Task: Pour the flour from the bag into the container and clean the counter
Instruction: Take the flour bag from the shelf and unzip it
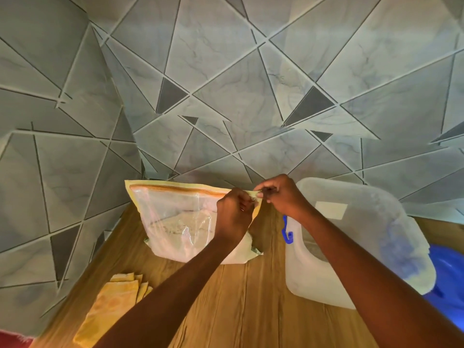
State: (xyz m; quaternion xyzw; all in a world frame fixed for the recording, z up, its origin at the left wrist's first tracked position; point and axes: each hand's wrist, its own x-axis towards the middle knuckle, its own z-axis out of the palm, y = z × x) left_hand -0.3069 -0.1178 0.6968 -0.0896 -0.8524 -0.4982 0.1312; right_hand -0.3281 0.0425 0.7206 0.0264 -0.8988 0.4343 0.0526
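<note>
A flour bag (175, 217) with a clear window and yellow edges stands upright on the wooden counter (251, 297), against the tiled wall. Flour fills its lower part. My left hand (234, 214) and my right hand (278, 194) both pinch the bag's top right corner, fingertips close together. A translucent plastic container (364, 237) with a blue clip latch (287, 231) sits right of the bag, its lid on; my right forearm crosses over it.
A folded yellow cloth (113, 312) lies on the counter at the front left. A blue plastic object (447, 275) sits behind the container at the right edge. Grey geometric tiles (226, 96) cover the wall behind and to the left.
</note>
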